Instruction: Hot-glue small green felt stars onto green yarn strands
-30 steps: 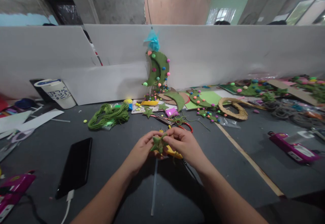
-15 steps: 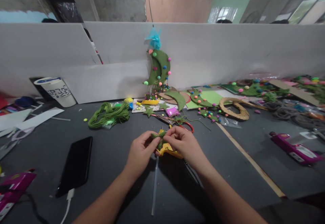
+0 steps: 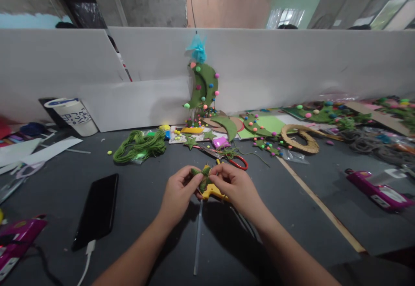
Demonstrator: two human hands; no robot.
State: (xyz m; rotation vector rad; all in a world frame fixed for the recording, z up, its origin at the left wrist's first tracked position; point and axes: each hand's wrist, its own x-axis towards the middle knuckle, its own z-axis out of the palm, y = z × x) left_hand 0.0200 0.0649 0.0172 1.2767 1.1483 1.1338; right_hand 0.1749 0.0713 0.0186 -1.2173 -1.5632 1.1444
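Between my two hands is a small green star (image 3: 204,180) that looks wrapped in yarn. My left hand (image 3: 180,190) pinches its left side between thumb and fingers. On the other side, the fingertips of my right hand (image 3: 234,186) are pressed together at the star's edge. Below and behind the star lies a yellow glue gun (image 3: 214,192), partly covered by my hands, with a clear glue stick (image 3: 198,243) reaching toward me. Scissors with red handles (image 3: 238,161) rest just beyond my right hand.
Green yarn (image 3: 139,146) lies at back left, a black phone (image 3: 96,210) nearer me. Green stars (image 3: 190,142) and a decorated crescent (image 3: 207,86) are at the back. Purple power strips (image 3: 378,190) lie on both sides. A wooden strip (image 3: 320,204) runs along the right.
Both hands stay almost in place. The green star has tilted slightly between my fingers, and my fingertips have shifted a little on it.
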